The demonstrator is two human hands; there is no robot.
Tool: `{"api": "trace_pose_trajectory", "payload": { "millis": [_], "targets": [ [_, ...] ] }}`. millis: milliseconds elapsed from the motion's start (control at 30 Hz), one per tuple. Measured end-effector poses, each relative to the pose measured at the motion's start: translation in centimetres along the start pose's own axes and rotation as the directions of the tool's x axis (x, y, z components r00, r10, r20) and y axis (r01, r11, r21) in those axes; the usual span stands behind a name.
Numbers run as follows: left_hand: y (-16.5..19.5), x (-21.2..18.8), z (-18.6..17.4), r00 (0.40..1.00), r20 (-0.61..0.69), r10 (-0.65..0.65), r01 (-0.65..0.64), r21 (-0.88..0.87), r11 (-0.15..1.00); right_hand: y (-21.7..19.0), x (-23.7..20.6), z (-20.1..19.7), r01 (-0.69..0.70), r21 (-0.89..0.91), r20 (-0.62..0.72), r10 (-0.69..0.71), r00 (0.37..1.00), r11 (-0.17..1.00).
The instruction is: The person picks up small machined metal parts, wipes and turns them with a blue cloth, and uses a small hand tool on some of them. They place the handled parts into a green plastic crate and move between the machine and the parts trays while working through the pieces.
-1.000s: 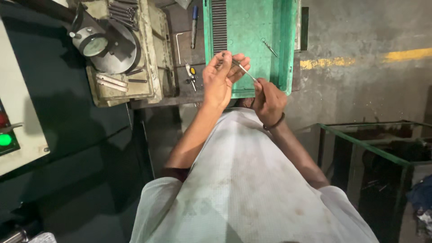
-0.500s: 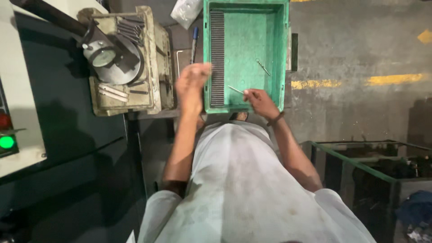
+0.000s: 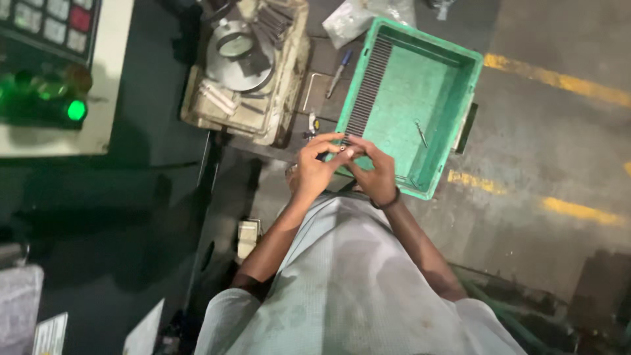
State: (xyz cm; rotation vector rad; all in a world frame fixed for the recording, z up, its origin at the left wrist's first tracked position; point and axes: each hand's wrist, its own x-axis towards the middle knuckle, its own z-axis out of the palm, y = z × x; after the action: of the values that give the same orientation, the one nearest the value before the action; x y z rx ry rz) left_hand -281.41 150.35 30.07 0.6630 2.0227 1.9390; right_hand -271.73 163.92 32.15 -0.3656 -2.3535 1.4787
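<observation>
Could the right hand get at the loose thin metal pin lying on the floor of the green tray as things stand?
Probably yes. The right hand sits at the green tray's near edge, and the metal pin lies alone on bare tray floor. That hand and the left hand pinch a small part, though.

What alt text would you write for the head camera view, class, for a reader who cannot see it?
Seen from above, a person's left hand and right hand meet over the near edge of a green plastic tray, pinching a small pale object too small to identify. A row of dark thin pins lines the tray's left side; one loose thin metal pin lies inside.
</observation>
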Motion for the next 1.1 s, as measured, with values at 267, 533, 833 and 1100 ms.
{"api": "trace_pose_trajectory", "payload": {
  "millis": [267, 533, 833, 1100],
  "targets": [
    [2.8, -2.3, -4.8, 0.919, -0.384, 0.087, -0.054, 0.095, 0.994, -2.9, 6.1, 5.0, 0.215, 0.121, 0.037, -0.22, 0.975, 0.969],
    [-5.5, -8.6, -9.6, 0.474, -0.88, -0.024, 0.224, 0.094, 0.97, -3.0, 15.1, 12.3, 0.359, 0.042, -0.199, -0.344, 0.918, 0.933],
    [-11.0, -17.4, -9.9, 0.473, -0.88, -0.037, 0.704, 0.352, 0.617, -1.6, 19.1, 15.6, 0.552, -0.015, -0.211, -0.543, 0.813, 0.833],
    [-10.0, -18.7, -10.2, 0.456, -0.73, -0.51, 0.883, 0.297, 0.364, -1.0, 19.9, 16.3, 0.567, -0.015, -0.241, -0.553, 0.797, 0.824]
  ]
}}
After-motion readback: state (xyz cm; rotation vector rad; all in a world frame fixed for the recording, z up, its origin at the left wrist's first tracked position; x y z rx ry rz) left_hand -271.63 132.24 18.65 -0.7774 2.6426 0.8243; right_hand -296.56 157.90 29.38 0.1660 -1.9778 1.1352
